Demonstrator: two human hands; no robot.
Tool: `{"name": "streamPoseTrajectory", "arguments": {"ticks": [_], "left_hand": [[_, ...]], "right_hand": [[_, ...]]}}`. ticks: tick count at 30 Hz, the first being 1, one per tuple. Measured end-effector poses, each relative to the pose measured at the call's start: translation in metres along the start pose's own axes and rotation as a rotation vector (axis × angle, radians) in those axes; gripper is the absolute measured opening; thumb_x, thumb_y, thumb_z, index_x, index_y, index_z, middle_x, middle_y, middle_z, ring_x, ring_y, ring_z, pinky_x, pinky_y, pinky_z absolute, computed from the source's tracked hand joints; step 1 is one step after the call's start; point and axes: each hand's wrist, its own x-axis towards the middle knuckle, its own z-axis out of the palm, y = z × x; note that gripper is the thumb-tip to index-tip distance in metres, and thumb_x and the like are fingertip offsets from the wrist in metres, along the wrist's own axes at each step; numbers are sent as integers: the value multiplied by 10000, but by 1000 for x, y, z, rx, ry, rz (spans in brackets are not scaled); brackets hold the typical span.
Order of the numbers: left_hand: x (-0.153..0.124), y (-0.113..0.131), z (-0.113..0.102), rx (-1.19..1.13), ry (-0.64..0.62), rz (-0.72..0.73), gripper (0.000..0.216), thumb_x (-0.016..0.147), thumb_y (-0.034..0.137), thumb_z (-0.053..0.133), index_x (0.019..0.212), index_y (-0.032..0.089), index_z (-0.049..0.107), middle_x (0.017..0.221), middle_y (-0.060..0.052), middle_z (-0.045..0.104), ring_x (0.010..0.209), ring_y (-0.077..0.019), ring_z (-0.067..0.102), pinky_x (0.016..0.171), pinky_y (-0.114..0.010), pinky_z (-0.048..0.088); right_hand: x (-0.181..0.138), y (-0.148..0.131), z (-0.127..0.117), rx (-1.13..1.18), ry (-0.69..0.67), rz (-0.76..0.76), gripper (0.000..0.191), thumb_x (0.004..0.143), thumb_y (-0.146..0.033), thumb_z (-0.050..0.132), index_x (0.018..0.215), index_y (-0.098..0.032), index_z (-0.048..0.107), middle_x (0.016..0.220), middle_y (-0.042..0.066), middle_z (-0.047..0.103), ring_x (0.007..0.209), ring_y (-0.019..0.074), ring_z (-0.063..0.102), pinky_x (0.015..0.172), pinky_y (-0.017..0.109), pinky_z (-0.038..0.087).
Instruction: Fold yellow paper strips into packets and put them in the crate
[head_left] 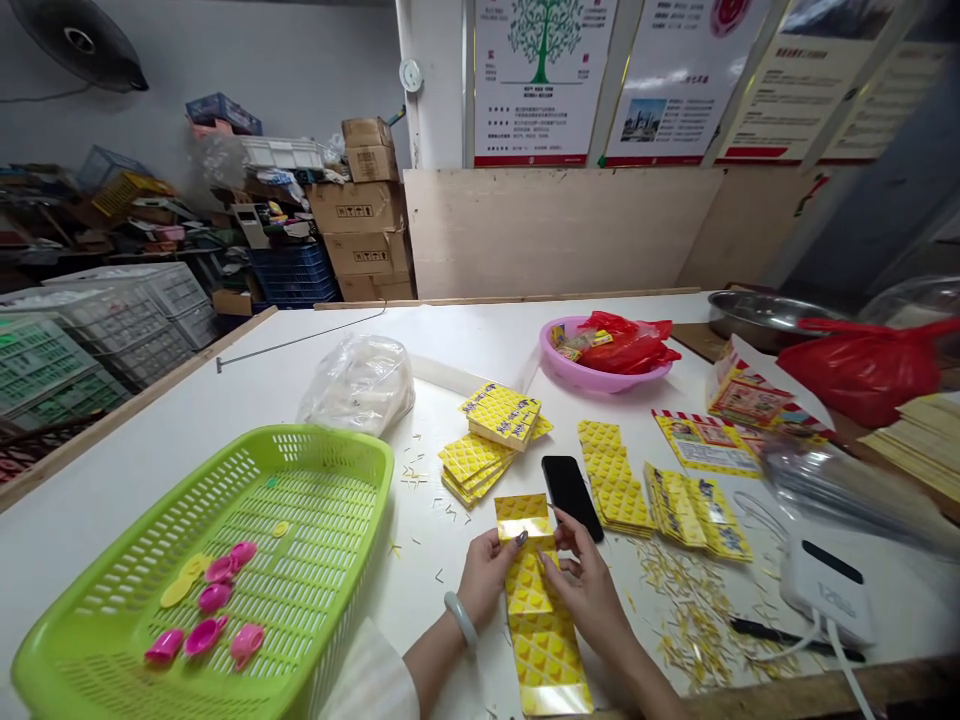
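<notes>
Both my hands hold a long strip of yellow patterned packets (pixel 534 600) near the table's front edge. My left hand (pixel 487 570), with a pale bangle on the wrist, pinches the strip's left side. My right hand (pixel 581 580) grips its right side, fingers curled over it. The strip's top end folds up between my thumbs, and its lower end lies flat toward me. A black phone (pixel 571 495) lies just beyond my right hand.
A green plastic basket (pixel 330 450) with several pink and yellow small pieces (pixel 210 610) sits at the left. Stacks of yellow packets (pixel 491 435) and flat sheets (pixel 611 475), a clear bag (pixel 360 385), a pink bowl (pixel 600 375), red bags (pixel 862 365), a white device (pixel 829 590) and paper scraps surround me.
</notes>
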Motion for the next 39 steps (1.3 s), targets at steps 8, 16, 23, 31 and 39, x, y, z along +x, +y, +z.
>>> {"name": "streamPoseTrajectory", "arguments": {"ticks": [8, 16, 23, 31, 39], "left_hand": [[-1, -9, -3, 94, 42, 96, 397, 780, 545, 630, 787, 150, 605, 683, 1, 639, 608, -123, 558, 555, -224, 400], [-5, -7, 5, -37, -53, 67, 388, 806, 529, 609, 958, 172, 598, 820, -30, 683, 715, -174, 637, 654, -284, 475], [-6, 3, 13, -35, 58, 125, 439, 774, 549, 635, 1007, 183, 574, 893, -57, 703, 780, -209, 667, 661, -301, 502], [-7, 3, 17, -10, -73, 66, 441, 800, 559, 599, 1020, 178, 568, 850, -37, 697, 722, -180, 658, 645, -287, 492], [-11, 1, 18, 69, -99, 77, 448, 802, 561, 595, 1013, 167, 580, 862, -45, 685, 753, -184, 642, 639, -275, 470]], "right_hand": [[2, 5, 10, -48, 90, 52, 546, 780, -388, 622, 1256, -180, 454, 941, 61, 557, 767, 173, 556, 644, 302, 520], [8, 7, 11, 293, 33, 131, 564, 745, -457, 669, 1199, -231, 422, 957, 56, 606, 841, 202, 623, 752, 344, 529], [4, -9, -14, 170, -101, -9, 410, 799, -457, 630, 1129, -217, 589, 914, 57, 655, 795, 189, 620, 691, 293, 504], [5, -20, 11, 686, -189, 468, 406, 752, -550, 605, 927, -187, 655, 801, 69, 691, 722, 228, 650, 639, 344, 513], [5, -18, 6, 779, -198, 441, 337, 712, -498, 659, 838, -188, 620, 678, 30, 645, 613, 188, 610, 596, 313, 477]]}}
